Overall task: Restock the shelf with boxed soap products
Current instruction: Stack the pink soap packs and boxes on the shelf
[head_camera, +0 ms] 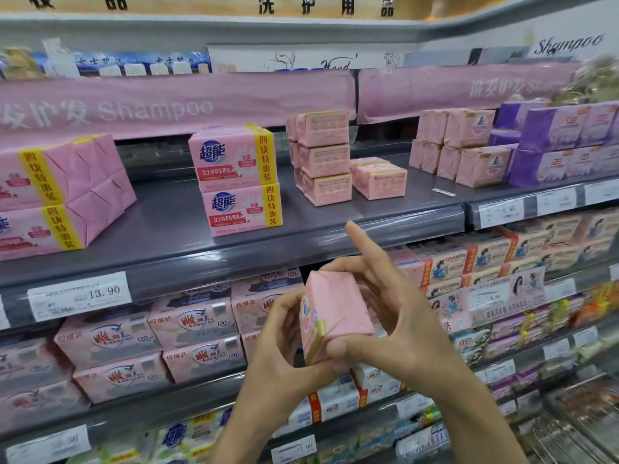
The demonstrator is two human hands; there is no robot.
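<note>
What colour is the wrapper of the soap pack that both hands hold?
The soap pack is pink with a yellow band; head view.

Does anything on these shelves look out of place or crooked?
Yes. A small white label lies loose on the grey shelf instead of in the price rail. The pink packs at far left sit turned at an angle, unlike the front-facing stack beside them.

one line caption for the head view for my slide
Restocking: left hand and right hand grip a pink soap pack below a grey shelf holding stacked pink soap multipacks.
</note>
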